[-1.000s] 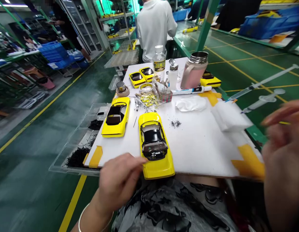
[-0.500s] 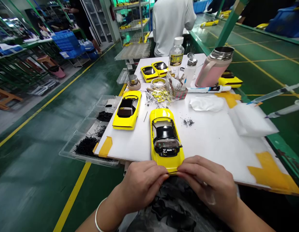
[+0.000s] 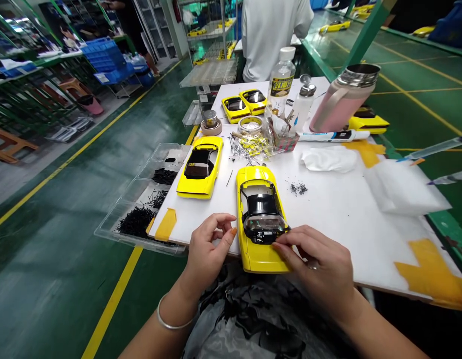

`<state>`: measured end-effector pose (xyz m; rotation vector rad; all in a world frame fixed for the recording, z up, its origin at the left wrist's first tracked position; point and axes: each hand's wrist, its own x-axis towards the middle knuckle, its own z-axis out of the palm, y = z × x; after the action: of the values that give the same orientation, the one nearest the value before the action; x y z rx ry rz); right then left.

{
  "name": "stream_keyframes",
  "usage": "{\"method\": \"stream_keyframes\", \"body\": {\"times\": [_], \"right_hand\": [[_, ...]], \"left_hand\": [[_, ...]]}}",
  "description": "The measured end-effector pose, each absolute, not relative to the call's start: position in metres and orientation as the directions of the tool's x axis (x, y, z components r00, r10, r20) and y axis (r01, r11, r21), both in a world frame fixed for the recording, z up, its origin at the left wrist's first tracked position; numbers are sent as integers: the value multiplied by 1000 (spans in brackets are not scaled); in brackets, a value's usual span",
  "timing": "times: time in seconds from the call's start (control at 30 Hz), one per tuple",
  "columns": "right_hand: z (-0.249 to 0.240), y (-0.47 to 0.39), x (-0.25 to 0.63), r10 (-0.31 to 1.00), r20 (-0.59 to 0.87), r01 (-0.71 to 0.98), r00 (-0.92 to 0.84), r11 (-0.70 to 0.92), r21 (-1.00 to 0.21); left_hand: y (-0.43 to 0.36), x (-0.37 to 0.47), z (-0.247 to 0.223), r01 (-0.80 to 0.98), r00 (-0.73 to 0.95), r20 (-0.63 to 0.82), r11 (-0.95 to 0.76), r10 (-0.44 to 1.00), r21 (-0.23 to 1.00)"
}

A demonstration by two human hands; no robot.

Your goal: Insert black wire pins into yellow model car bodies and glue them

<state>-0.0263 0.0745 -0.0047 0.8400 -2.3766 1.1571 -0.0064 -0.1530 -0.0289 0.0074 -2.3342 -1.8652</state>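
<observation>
The left hand (image 3: 210, 244), thumb and fingers apart, is beside the nearest car (image 3: 261, 205); the right hand (image 3: 322, 262) (clamped or not, I cannot tell) is at the car's right edge.

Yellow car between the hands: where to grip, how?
I'd hold the yellow car by its long sides at the near end, left hand from left, right hand from right: it's narrow across, with plain panel there, clear of the window.

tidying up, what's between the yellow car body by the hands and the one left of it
Head view: a thin black strip on the white board, between the nearer car body and the left one.
</observation>
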Motion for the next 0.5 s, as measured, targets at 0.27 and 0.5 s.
{"method": "stream_keyframes", "body": {"times": [0.27,0.5], "right_hand": [[-5,76,-28,-371,550,-662,-748,485,-572],[-1,80,-31,-436,577,-720,-690,497,-485]], "left_hand": [[-150,-8,-31,67,-994,78,143,-71,987],[-143,-11,-37,87,-996,88,32,-22,996]]}}
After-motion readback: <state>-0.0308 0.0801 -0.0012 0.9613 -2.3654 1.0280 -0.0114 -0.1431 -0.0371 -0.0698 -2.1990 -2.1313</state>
